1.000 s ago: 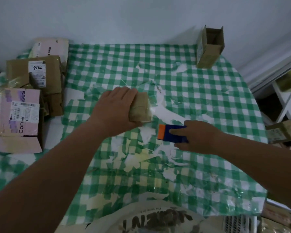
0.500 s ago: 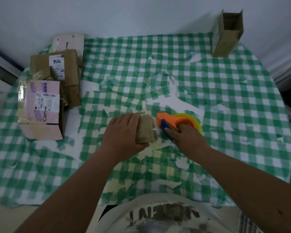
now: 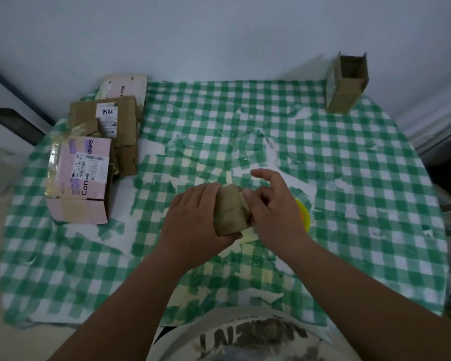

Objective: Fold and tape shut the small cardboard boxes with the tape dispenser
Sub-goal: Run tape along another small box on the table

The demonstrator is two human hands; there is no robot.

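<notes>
- Head view: the left hand [image 3: 193, 225] grasped the small box [image 3: 229, 209] from its nine o'clock side, fingers curled over the top and thumb under the near edge, holding it just above the cloth [image 3: 349, 204] near the table's middle
- The right hand [image 3: 274, 212] was at the box's three o'clock end, thumb tip pressed on the flap or tape there, the other fingers loosely spread and gripping nothing
- The dispenser [image 3: 303, 213] lay on the cloth at three o'clock of the box, mostly hidden behind the right hand; only its yellow-orange rim showed
- The step looked like smoothing the end shut. To do it well, the left hand should brace the box firmly while the thumb rubs along the seam from middle to corners, so no edge lifts
- Whether tape covered that end could not be told
- An open box [image 3: 346, 84] stood at one o'clock by the wall; a stack of parcels [image 3: 89, 162] sat at ten o'clock
</notes>
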